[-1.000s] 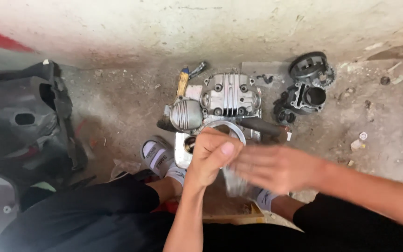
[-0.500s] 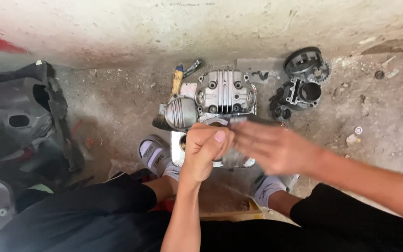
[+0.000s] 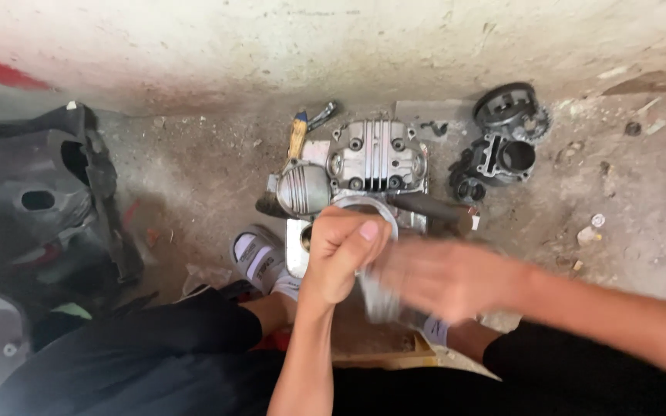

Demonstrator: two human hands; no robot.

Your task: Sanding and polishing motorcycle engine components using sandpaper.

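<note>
Between my knees, over the concrete floor (image 3: pixel 194 169), my left hand (image 3: pixel 341 258) is curled into a tight fist around a grey metal part (image 3: pixel 383 300), of which only the lower end shows below my fingers. What kind of part it is I cannot tell; it is blurred. My right hand (image 3: pixel 445 277) lies flat just beside the fist, fingers stretched out and loose, smeared by motion, brushing the same part without closing on it as far as I can see.

Just beyond my knuckles sits a metal ring (image 3: pixel 364 206), its near edge hidden by my fist. Behind it stands the silver engine head (image 3: pixel 375 158) with its finned cover, a round ribbed cover (image 3: pixel 302 189) at its left. A dark handle (image 3: pixel 433 209) lies at the head's right corner. A yellow-handled tool (image 3: pixel 298 135) rests past the round cover. Farther right, well apart, are a dark cylinder block (image 3: pixel 502 158) and a round toothed part (image 3: pixel 510 108).

My sandal (image 3: pixel 256 258) shows left of my fist. Black plastic bike panels (image 3: pixel 32 200) lie at far left.
</note>
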